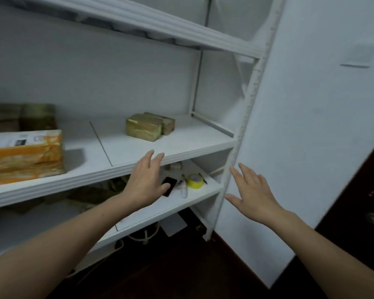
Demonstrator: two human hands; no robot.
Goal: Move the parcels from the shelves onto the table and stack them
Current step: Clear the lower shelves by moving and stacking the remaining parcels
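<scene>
Two small brown taped parcels (pixel 144 127) sit side by side on the middle shelf (pixel 138 149) of a white rack, near its right end. A large orange-and-white parcel (pixel 24 155) lies at the left of the same shelf, with darker brown parcels (pixel 28 116) behind it. My left hand (pixel 147 180) is stretched out in front of the shelf edge, fingers straight, holding nothing, below and short of the small parcels. My right hand (pixel 252 193) is spread open to the right, in front of the rack's upright post, also holding nothing.
The lower shelf (pixel 194 197) carries a yellow tape roll (pixel 195 180), a black phone (pixel 169 186), pens and crumpled brown parcels at left. A white wall (pixel 311 126) stands right of the rack, a dark door (pixel 363 201) at far right. Cables lie on the dark floor.
</scene>
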